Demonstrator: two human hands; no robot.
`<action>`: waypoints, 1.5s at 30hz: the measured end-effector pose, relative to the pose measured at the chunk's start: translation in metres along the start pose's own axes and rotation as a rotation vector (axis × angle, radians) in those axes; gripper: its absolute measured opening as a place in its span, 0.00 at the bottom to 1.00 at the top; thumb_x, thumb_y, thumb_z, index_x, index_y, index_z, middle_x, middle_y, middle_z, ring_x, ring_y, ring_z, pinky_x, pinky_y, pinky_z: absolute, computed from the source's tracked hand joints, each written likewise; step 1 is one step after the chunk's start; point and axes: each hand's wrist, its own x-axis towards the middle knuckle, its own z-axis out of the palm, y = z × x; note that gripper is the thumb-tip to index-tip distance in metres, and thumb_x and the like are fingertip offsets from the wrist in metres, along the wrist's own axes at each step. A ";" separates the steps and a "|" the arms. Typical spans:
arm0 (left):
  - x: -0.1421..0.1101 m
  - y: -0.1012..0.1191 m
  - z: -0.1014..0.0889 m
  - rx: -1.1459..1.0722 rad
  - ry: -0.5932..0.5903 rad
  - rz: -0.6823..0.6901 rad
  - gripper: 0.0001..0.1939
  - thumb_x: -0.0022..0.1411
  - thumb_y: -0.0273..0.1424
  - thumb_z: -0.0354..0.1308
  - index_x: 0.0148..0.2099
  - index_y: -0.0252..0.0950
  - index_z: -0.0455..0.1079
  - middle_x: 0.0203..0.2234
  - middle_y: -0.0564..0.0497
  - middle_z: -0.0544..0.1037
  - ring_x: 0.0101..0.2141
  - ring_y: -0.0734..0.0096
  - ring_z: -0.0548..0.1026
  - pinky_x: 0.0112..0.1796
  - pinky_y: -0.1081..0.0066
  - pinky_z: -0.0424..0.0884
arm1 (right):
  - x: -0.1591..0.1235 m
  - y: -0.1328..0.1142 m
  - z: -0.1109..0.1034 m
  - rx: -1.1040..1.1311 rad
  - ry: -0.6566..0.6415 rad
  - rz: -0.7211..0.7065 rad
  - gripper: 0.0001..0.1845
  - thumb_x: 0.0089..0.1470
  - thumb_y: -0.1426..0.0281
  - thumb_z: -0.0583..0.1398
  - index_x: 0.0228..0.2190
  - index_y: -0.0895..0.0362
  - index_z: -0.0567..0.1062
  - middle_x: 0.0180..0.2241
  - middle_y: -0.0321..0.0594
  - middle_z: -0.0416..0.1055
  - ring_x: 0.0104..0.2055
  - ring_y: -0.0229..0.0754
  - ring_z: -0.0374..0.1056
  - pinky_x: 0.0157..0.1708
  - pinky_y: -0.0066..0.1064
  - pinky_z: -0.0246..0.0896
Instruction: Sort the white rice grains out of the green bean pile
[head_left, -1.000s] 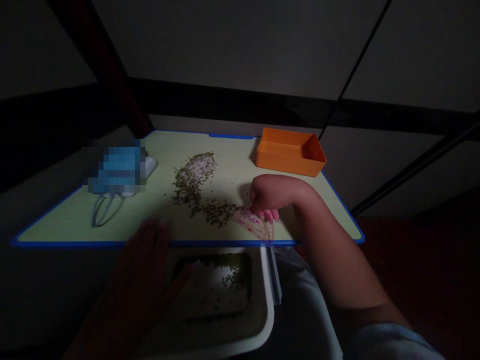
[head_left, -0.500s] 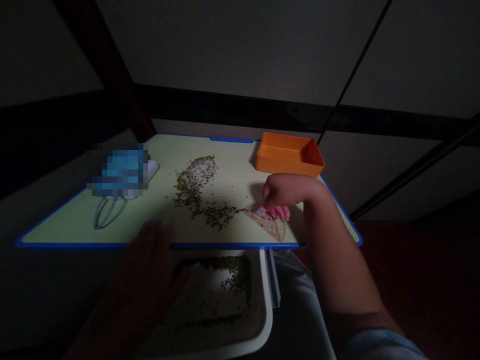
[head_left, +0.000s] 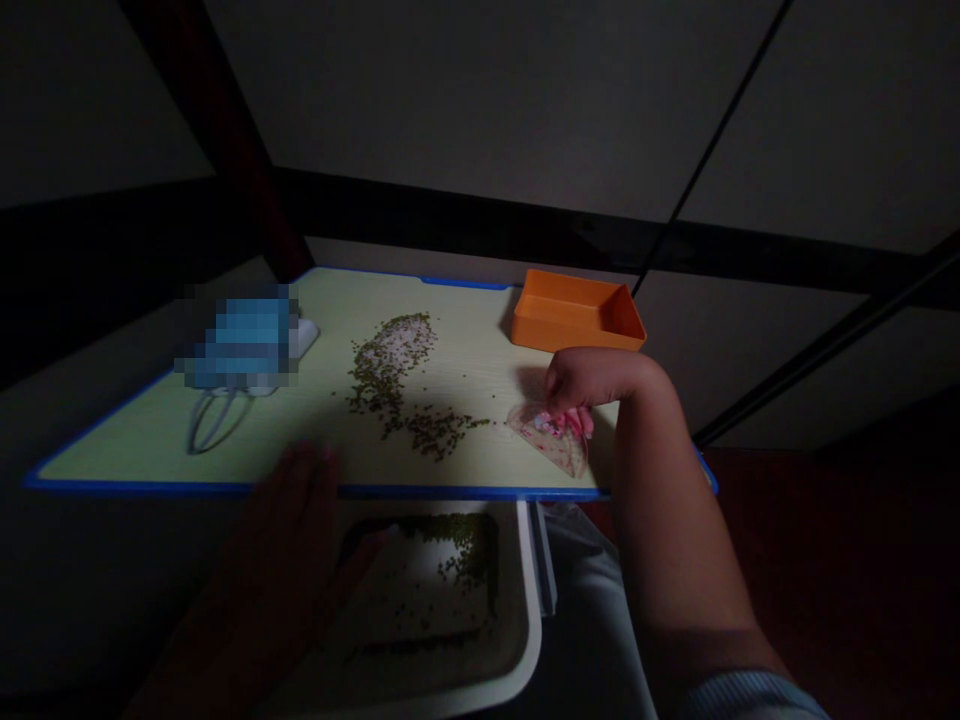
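My right hand [head_left: 581,385] is closed on a clear pink-patterned protractor [head_left: 551,440], its curved wrist bent down over the board. The protractor lies low at the tabletop, right of a scatter of dark green beans [head_left: 436,430]. Farther back, more green beans mix with a pile of white grains [head_left: 397,345], probably rice. My left hand [head_left: 296,510] is in deep shadow at the board's front edge, its fingers stretched out and its thumb over the white tub [head_left: 529,620] below. Green beans [head_left: 469,545] lie inside that tub.
An orange open box [head_left: 574,335] stands at the back right of the pale board [head_left: 285,430] with a blue rim. At the left lies a blurred-out blue item [head_left: 247,340] on something white, with a looped cord [head_left: 210,425]. A panelled wall rises behind.
My right hand has slid a little to the right with the protractor, moving it away from the bean scatter. My left hand stays in about the same place.
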 end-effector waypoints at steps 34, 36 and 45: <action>-0.003 0.001 0.001 0.039 0.073 0.032 0.45 0.55 0.56 0.36 0.63 0.26 0.43 0.61 0.28 0.56 0.62 0.45 0.52 0.55 0.47 0.60 | 0.030 -0.007 0.011 -0.275 0.469 -0.147 0.11 0.51 0.74 0.55 0.29 0.62 0.79 0.22 0.37 0.69 0.23 0.31 0.57 0.27 0.26 0.50; -0.003 0.001 0.001 0.043 0.074 0.032 0.45 0.55 0.56 0.35 0.64 0.27 0.43 0.60 0.28 0.57 0.62 0.45 0.53 0.55 0.47 0.61 | 0.033 -0.007 0.012 -0.284 0.479 -0.161 0.11 0.50 0.76 0.55 0.29 0.61 0.79 0.22 0.36 0.69 0.23 0.31 0.57 0.27 0.26 0.50; -0.002 0.000 0.002 0.068 0.119 0.082 0.44 0.57 0.54 0.35 0.64 0.27 0.40 0.59 0.26 0.57 0.62 0.44 0.54 0.53 0.46 0.62 | 0.033 -0.008 0.013 -0.257 0.471 -0.197 0.11 0.52 0.74 0.55 0.27 0.62 0.77 0.21 0.35 0.68 0.23 0.30 0.56 0.27 0.25 0.48</action>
